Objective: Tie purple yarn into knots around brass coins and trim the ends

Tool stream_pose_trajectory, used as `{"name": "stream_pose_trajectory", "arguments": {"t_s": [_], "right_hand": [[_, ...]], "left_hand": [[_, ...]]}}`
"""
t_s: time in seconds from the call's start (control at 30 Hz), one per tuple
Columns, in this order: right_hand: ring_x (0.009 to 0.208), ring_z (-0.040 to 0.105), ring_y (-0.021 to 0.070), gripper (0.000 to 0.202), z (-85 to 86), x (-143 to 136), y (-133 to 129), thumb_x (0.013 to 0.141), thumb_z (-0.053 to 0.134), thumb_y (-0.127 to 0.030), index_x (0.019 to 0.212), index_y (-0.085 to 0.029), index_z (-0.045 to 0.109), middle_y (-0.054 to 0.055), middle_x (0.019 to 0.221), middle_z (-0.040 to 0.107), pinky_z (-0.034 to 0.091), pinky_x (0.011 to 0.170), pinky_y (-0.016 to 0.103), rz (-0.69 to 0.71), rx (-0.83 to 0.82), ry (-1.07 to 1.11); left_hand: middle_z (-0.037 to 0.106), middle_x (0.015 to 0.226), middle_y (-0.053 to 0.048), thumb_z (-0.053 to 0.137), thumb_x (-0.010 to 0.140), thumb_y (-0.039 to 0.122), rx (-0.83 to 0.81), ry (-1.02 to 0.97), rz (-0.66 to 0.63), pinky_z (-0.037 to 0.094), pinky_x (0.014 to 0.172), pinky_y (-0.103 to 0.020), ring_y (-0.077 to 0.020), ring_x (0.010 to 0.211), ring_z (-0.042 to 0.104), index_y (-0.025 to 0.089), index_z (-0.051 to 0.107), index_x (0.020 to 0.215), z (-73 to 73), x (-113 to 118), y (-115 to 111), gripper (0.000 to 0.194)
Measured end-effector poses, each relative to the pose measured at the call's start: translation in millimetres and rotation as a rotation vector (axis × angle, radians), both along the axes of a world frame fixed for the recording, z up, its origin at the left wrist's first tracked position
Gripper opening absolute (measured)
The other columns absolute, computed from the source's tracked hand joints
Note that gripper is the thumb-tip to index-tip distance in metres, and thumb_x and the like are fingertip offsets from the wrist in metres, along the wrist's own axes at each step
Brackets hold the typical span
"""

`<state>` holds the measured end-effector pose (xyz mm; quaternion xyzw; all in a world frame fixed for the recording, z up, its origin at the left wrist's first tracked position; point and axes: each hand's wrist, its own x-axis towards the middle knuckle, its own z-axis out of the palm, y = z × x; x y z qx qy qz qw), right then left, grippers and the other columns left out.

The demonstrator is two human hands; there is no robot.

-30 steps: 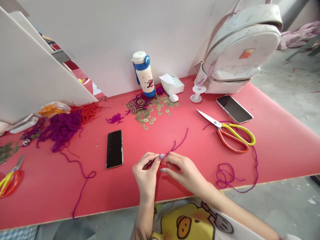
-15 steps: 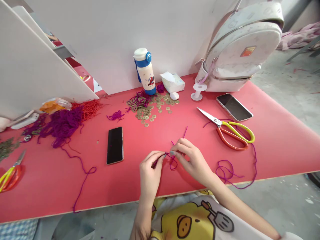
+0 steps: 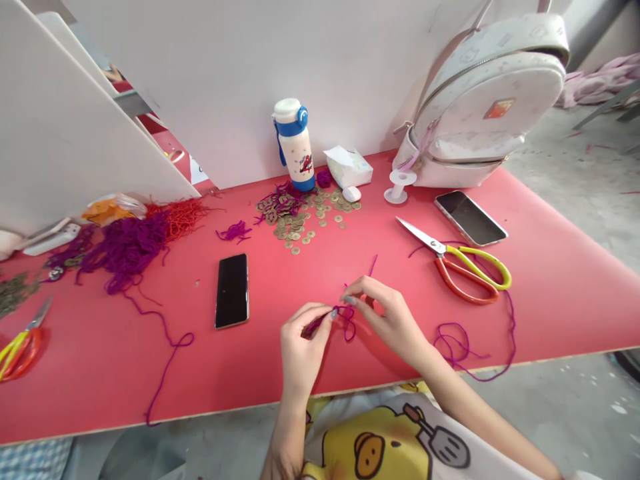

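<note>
My left hand [image 3: 306, 343] is closed in a pinch on a purple cord [image 3: 349, 331], whose loop hangs between the two hands just above the red table. A darker knotted bundle shows partly under the left fingers; most of it is hidden. My right hand [image 3: 387, 312] is close on the right, thumb and forefinger pinched at the cord's upper part. A loose cord end sticks up behind the right fingers. To the right lie large scissors [image 3: 443, 250] with one yellow and one red handle, blades partly apart, over another purple cord [image 3: 453, 340].
A black phone [image 3: 232, 291] lies left of my hands. Behind are brass coin-like discs [image 3: 295, 230], a bottle [image 3: 296, 150], a tissue pack [image 3: 350, 170], a white spool [image 3: 397, 187], a second phone [image 3: 471, 218] and a backpack [image 3: 480, 113]. Purple yarn [image 3: 125, 253] and smaller scissors [image 3: 23, 343] lie left.
My right fingers have lifted slightly up and away from the left hand, and the cord loop between them has shifted shape. The left hand keeps its pinch. The view has moved slightly.
</note>
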<state>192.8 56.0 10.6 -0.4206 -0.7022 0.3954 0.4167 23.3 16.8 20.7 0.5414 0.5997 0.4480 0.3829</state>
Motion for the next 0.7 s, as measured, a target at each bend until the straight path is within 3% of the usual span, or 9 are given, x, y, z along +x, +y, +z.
{"name": "stream_pose_trajectory", "arguments": {"t_s": [0.2,0.47,0.7], "right_hand": [[0.073,0.060,0.0156,0.009,-1.2,-0.6,3.0,0.091,0.066,-0.020,0.086,-0.021,0.073,0.003,0.085,0.066,0.046,0.063,0.027,0.052,-0.062,0.087],[0.066,0.058,0.0138,0.005,-1.9,-1.9,4.4,0.085,0.073,-0.020,0.081,-0.019,0.070,0.002,0.079,0.064,0.046,0.060,0.026,0.056,-0.112,0.120],[0.070,0.056,0.0139,0.008,0.7,1.7,3.6,0.088,0.072,-0.022,0.080,-0.019,0.071,0.002,0.082,0.060,0.046,0.065,0.027,0.093,-0.152,0.089]], "left_hand": [[0.073,0.083,-0.005,0.062,0.088,0.020,0.016,0.009,-0.040,0.054,0.071,-0.021,-0.0164,0.078,0.069,0.017,0.074,0.081,0.6,-2.0,0.7,0.014],[0.072,0.079,-0.005,0.063,0.086,0.017,0.016,-0.002,-0.093,0.053,0.066,-0.021,-0.0161,0.074,0.068,0.017,0.076,0.079,0.2,-4.2,0.7,0.015],[0.072,0.079,-0.005,0.065,0.086,0.017,0.017,0.001,-0.101,0.053,0.066,-0.021,-0.0160,0.073,0.068,0.017,0.076,0.079,-0.2,-5.7,3.0,0.013]]}}
